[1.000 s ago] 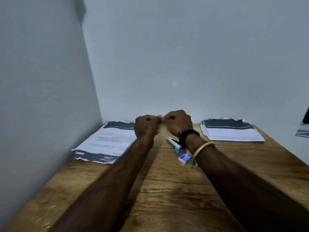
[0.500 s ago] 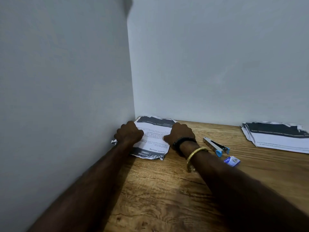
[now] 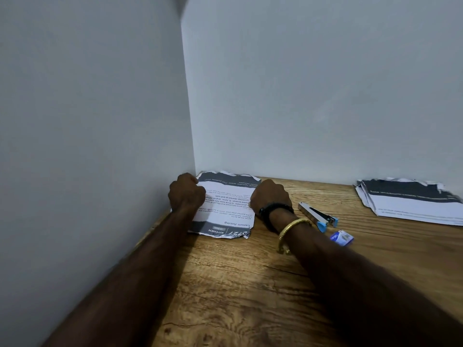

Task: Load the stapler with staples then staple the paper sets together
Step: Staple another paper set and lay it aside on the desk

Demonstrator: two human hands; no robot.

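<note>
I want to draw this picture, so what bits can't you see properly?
- Head view: fingertips of the left hand and right hand, hidden under their knuckles on the left paper pile.
- Stapler: too small to see staples inside.
- Staple box: label too blurred to read.
- Right paper pile: cut off by the frame's right edge.

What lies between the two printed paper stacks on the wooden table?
Head view: a silver stapler with blue ends, a small blue staple box, and the right hand gripping the left stack.
</note>
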